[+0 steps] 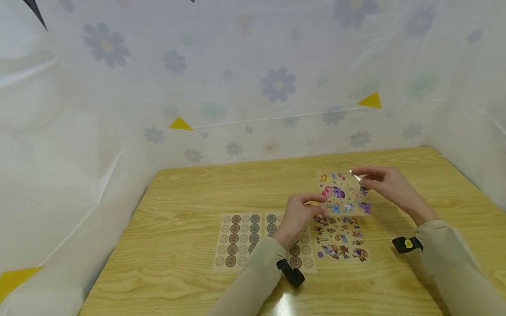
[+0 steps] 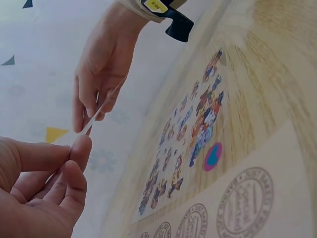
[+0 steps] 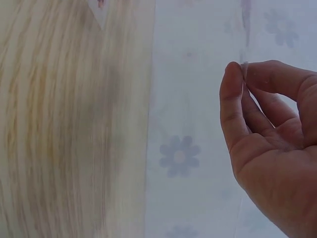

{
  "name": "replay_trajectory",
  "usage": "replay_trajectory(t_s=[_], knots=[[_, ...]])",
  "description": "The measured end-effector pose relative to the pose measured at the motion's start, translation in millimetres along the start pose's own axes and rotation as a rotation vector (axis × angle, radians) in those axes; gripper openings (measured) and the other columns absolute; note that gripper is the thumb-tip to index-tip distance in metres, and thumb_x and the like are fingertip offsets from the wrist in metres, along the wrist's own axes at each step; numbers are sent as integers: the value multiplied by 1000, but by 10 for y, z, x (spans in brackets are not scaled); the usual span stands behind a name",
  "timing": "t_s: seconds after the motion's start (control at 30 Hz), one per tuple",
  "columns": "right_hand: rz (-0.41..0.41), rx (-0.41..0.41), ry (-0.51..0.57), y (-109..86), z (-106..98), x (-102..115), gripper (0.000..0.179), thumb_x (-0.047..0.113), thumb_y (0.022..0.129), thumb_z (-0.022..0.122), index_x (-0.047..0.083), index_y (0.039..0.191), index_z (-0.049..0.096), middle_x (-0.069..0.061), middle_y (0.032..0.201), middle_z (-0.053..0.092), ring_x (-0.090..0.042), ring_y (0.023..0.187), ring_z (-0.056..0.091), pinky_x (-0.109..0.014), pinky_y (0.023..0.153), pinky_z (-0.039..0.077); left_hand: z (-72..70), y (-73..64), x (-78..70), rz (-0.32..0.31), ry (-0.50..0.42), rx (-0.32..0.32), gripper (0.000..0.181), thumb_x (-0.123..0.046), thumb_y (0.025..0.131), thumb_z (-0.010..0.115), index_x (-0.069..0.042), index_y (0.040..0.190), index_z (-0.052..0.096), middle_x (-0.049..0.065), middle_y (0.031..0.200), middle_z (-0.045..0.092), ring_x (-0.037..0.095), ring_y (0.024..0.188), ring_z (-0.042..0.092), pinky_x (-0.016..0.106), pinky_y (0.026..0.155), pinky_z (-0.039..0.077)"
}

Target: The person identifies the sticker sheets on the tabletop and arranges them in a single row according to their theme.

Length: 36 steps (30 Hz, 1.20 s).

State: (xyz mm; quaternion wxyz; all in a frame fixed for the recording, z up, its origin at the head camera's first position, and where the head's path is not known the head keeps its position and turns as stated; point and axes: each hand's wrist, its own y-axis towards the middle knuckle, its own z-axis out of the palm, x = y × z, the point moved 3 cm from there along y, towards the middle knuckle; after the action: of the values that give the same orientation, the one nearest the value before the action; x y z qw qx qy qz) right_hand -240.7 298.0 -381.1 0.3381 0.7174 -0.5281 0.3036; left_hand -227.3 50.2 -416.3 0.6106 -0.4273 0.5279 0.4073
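Both hands hold a clear sticker sheet (image 1: 340,193) printed with colourful ponies, raised above the table. My left hand (image 1: 296,217) pinches its left edge between thumb and fingers. At the upper right edge, my right hand (image 1: 389,186) pinches it too. In the left wrist view the sheet is seen nearly edge-on between the left hand (image 2: 47,191) and the right hand (image 2: 106,64). Only a thin sliver of it shows at the fingertips of the right hand (image 3: 272,124) in the right wrist view. Below it lies another sticker sheet (image 1: 341,239) with small cartoon figures.
Two sheets of round brown and grey label stickers (image 1: 239,241) lie left of the cartoon sheet, the nearer one partly covered by my left arm. The wooden table (image 1: 178,228) ends at a flowered white curtain (image 1: 237,87). Yellow triangles (image 1: 181,124) mark the curtain.
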Motion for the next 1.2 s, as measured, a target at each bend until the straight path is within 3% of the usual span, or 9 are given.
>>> replay_trajectory(t_s=[0.13, 0.37, 0.5, 0.67, 0.83, 0.93, 1.2], knots=[[-7, -7, -14, -32, -22, 3, 37, 22, 101, 57, 8, 135, 59, -9, 132, 58, -2, 100, 60, -19, 79, 50, 25, -34, -1, -9, 16, 0, 21, 3, 88, 68, -12, 100, 77, 3, 84, 73, 29, 83, 72, 51, 81, 54], [24, -27, -21, -139, -47, -35, 35, 23, 102, 56, 10, 134, 60, -11, 133, 58, -2, 100, 60, -18, 80, 49, 103, -102, 43, -40, 19, 23, 26, 3, 87, 68, -17, 100, 78, 5, 84, 73, 33, 89, 70, 46, 82, 53], [53, -62, -34, -204, -77, -69, 34, 25, 102, 57, 15, 134, 61, -6, 131, 59, -1, 101, 60, -19, 80, 50, 159, -130, 46, -26, 3, 57, 28, 4, 88, 67, -18, 103, 77, 1, 95, 73, 30, 91, 70, 46, 83, 53], [14, -51, -35, -265, -115, -104, 35, 23, 101, 57, 11, 135, 60, 2, 128, 60, -2, 100, 61, -19, 79, 50, 211, -161, 31, -19, -16, 64, 27, 3, 88, 68, -16, 103, 77, 1, 101, 72, 28, 91, 71, 38, 84, 52], [10, -53, -24, -313, -143, -133, 35, 21, 101, 59, 9, 133, 61, 13, 124, 60, -1, 99, 61, -20, 77, 51, 259, -183, 40, -29, -37, 58, 28, 5, 87, 67, -16, 102, 77, 2, 97, 73, 31, 89, 71, 30, 71, 50], [5, -49, -24, -341, -158, -153, 35, 21, 101, 58, 8, 133, 60, 14, 123, 60, -1, 98, 61, -21, 76, 52, 290, -195, 46, -20, -42, 55, 29, 6, 88, 65, -16, 102, 78, 4, 94, 73, 33, 89, 70, 31, 67, 48], [-41, -37, -39, -432, -197, -210, 34, 15, 100, 58, 6, 133, 60, 11, 124, 61, 1, 101, 60, -15, 77, 49, 394, -235, 89, -11, -48, 27, 30, 7, 86, 65, -16, 99, 79, 0, 96, 72, 32, 85, 71, 38, 77, 53]])
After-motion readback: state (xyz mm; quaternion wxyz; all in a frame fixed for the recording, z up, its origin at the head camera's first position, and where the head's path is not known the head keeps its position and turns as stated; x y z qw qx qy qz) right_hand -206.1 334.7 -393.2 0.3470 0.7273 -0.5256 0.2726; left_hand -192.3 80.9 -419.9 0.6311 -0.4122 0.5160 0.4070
